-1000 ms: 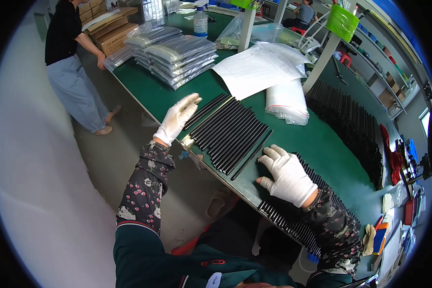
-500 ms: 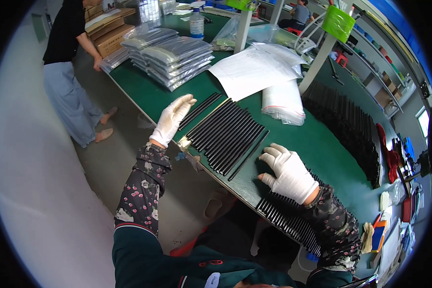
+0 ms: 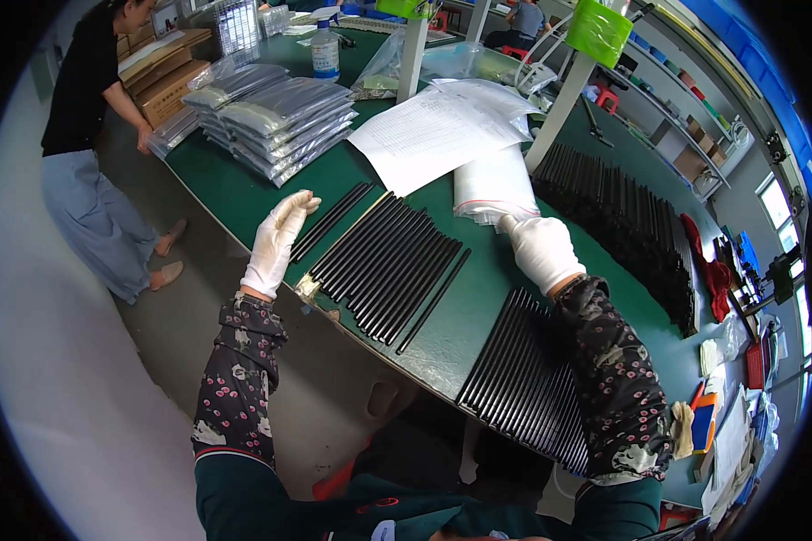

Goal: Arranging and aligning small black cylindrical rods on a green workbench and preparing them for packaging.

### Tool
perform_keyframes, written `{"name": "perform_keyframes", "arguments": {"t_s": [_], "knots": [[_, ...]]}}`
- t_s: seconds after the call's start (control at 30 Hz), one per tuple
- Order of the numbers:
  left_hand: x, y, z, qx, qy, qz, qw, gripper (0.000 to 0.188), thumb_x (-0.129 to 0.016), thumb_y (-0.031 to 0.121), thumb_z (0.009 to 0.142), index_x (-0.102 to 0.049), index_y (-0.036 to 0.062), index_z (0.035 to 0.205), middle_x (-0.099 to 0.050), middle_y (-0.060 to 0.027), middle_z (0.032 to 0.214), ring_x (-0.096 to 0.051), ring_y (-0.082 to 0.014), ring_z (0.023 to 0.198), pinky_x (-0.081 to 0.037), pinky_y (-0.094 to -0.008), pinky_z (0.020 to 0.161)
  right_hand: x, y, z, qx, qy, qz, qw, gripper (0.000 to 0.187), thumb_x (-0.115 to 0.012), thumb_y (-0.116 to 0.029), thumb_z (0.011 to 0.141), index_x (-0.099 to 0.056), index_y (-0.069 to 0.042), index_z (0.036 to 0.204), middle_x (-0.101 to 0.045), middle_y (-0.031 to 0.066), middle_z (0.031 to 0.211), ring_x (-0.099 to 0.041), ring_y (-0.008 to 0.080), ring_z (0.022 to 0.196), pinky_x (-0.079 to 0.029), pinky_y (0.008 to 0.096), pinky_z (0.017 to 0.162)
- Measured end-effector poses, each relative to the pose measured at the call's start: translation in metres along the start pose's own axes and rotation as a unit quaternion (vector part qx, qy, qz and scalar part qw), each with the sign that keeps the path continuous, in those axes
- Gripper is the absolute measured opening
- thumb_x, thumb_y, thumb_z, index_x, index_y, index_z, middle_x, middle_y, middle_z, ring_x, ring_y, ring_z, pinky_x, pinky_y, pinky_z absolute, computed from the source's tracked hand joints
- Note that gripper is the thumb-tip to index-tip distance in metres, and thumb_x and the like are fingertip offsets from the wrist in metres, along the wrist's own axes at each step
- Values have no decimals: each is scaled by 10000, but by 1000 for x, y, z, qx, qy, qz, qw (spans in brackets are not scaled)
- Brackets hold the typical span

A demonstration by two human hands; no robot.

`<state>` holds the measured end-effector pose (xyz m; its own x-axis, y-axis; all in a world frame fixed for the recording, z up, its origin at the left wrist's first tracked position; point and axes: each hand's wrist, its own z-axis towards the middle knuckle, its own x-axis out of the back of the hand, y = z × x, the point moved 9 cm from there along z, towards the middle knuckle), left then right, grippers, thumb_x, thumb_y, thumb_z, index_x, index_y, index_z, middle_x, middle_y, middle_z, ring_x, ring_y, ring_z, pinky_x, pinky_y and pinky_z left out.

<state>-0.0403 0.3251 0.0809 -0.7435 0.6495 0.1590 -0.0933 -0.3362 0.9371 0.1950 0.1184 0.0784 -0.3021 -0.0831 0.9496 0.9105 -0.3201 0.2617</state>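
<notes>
My left hand (image 3: 280, 239), in a white glove, is held at the table's left edge with its fingers stretched out, beside a few black rods (image 3: 332, 222). It grips nothing. To the right of those lies a row of black rods (image 3: 383, 266), with a single rod (image 3: 434, 301) set apart. My right hand (image 3: 543, 254), also gloved, reaches to the near edge of a stack of clear plastic bags (image 3: 494, 185). Its fingers are drawn together on that edge. Below my right forearm, another row of black rods (image 3: 519, 374) lies along the front edge.
Filled clear packages (image 3: 280, 117) are piled at the back left, near a spray bottle (image 3: 325, 52). Paper sheets (image 3: 424, 135) lie behind the bags. A long bank of black rods (image 3: 613, 212) stretches along the right. Another person (image 3: 86, 135) stands by cardboard boxes (image 3: 167, 90).
My right hand has moved away from over the near right rods to the plastic bags, and its fingers have come together. My left hand stays by the rods. The whole view has shifted.
</notes>
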Motion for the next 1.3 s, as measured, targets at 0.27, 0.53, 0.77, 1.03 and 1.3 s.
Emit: {"name": "perform_keyframes", "arguments": {"t_s": [0.27, 0.53, 0.77, 1.03, 1.3], "knots": [[-4, 6, -2, -5, -4, 18, 1000, 349, -449, 238, 895, -491, -33, 1111, -567, -112, 1049, -513, -162, 1007, -353, -261, 914, -15, 24, 15, -42, 108, 16, 993, 86, -507, -75, 688, -580, -55, 647, -581, 132, 587, -594, 275, 553, -469, 372, 520], [-3, 9, -3, -2, 1, 33, 999, 341, -448, 233, 894, -495, -32, 1103, -576, -110, 1034, -521, -164, 997, -360, -261, 909, -13, 52, 4, -152, 85, 225, 959, 162, -667, -193, 688, -588, -55, 716, -594, 136, 673, -586, 289, 653, -458, 363, 607], [-2, 10, -5, 5, 5, 29, 1000, 344, -452, 238, 894, -497, -36, 1098, -581, -108, 1022, -527, -162, 986, -367, -262, 902, -34, 75, -3, -217, 101, 561, 792, 104, -598, -97, 778, -570, -7, 823, -548, 62, 650, -487, 106, 611, -417, 246, 597], [-4, 6, -2, 3, 0, 29, 1000, 341, -455, 235, 894, -500, -39, 1092, -581, -109, 1018, -530, -163, 981, -370, -261, 896, 47, 117, -42, -234, 299, 477, 792, 116, -576, -116, 808, -565, -2, 822, -512, 23, 678, -458, 91, 575, -395, 231, 547], [2, -2, 1, -13, 9, 1, 1000, 307, -474, 194, 886, -503, -34, 1089, -579, -103, 1010, -534, -162, 972, -382, -254, 889, 103, 151, -135, -273, 467, 550, 636, 130, -447, -160, 899, -490, -38, 912, -592, 26, 766, -498, 47, 495, -342, 144, 411]]}}
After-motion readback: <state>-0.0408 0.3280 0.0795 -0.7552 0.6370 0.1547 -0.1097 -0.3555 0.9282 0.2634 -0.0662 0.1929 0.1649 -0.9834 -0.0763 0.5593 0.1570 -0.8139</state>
